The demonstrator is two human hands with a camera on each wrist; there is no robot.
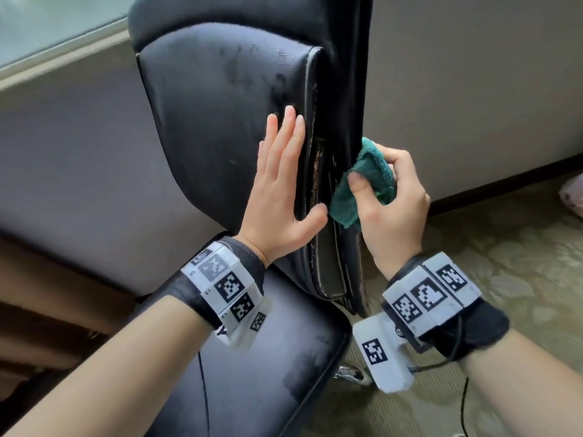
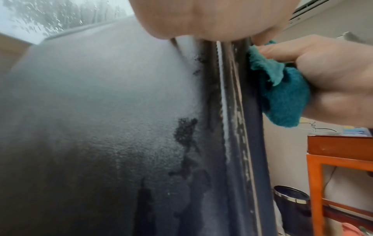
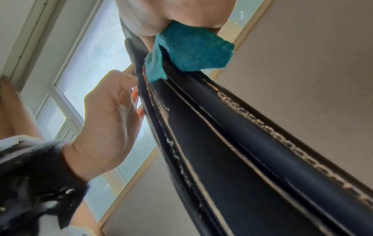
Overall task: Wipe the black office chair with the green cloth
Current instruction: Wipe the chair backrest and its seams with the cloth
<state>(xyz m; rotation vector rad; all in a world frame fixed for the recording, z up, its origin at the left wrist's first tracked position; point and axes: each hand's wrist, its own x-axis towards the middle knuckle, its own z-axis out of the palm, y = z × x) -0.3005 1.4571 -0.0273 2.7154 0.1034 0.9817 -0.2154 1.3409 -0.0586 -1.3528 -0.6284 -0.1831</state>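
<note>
No readable words, brands or numbers anywhere. Only signs are black-and-white square fiducial markers (coded patterns, not text) on the white wrist units (image 1: 225,287) strapped behind the left hand (image 1: 279,190) and behind the right hand (image 1: 392,216). Tiny dark marks sit beside the markers on the left unit, too small to read. Black office chair (image 1: 220,121) carries no visible label.

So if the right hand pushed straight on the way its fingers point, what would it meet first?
The cloth it grips already touches the chair side edge, so the right hand would press into that edge; depth looks close.
</note>
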